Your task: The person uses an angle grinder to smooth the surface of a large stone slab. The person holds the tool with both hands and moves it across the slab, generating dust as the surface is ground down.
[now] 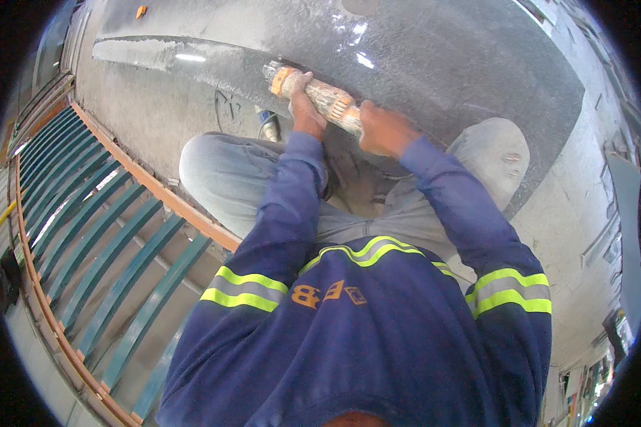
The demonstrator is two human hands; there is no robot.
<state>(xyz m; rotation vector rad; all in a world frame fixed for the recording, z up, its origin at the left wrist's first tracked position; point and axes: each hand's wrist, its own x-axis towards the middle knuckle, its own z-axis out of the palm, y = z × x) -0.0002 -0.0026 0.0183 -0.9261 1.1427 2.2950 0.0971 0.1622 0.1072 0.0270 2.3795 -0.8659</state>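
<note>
Power tool (323, 97) slants along the panel's (470, 64) near edge. Left hand (305, 109) clamps its farther end, right hand (383, 129) its nearer

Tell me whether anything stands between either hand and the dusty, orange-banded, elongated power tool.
Nothing visible does: the left hand and the right hand both grip the dusty, orange-banded power tool directly.

Navy long-sleeved top (392, 349), yellow-grey bands (513, 290) on sleeves (470, 192), orange lettering (306, 297); faded jeans (231, 178) ripped at knee (488, 153)

Orange lettering (330, 292) on navy sweatshirt (399, 334)
</note>
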